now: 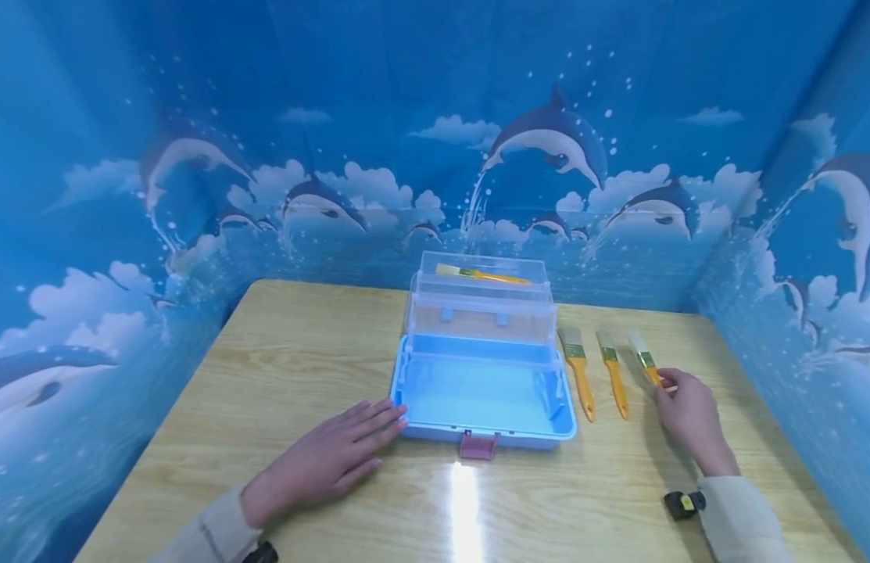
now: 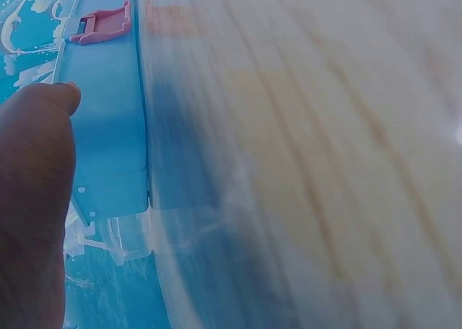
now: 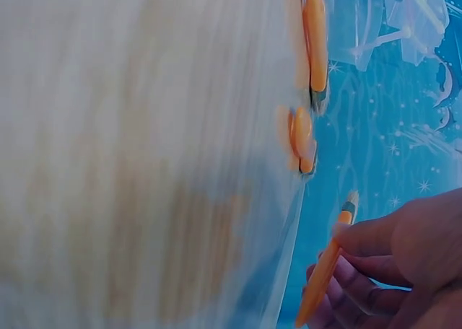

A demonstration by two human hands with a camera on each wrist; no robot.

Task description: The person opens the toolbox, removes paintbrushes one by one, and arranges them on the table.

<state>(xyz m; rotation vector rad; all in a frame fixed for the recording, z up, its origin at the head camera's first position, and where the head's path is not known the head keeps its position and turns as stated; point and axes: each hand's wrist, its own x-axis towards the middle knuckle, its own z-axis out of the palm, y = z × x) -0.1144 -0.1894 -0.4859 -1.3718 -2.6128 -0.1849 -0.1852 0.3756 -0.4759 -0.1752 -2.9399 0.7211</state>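
Observation:
My right hand point(image 1: 691, 410) pinches the orange handle of a paintbrush point(image 1: 646, 358) between thumb and fingers, at the right of the table. In the right wrist view this paintbrush point(image 3: 330, 268) slants upward, bristles away from the palm. My left hand point(image 1: 339, 450) lies with its fingers straight, fingertips at the front left corner of a light blue box point(image 1: 477, 391). The box stands unfolded, its clear trays raised at the back and its pink latch point(image 1: 478, 446) hanging in front. Another paintbrush point(image 1: 484, 274) lies in the top tray.
Right of the box lie a wide paintbrush point(image 1: 578, 371) and a narrower paintbrush point(image 1: 613, 374), handles toward me. The wooden table point(image 1: 301, 344) is backed by a blue dolphin-print cloth point(image 1: 378, 102) on three sides.

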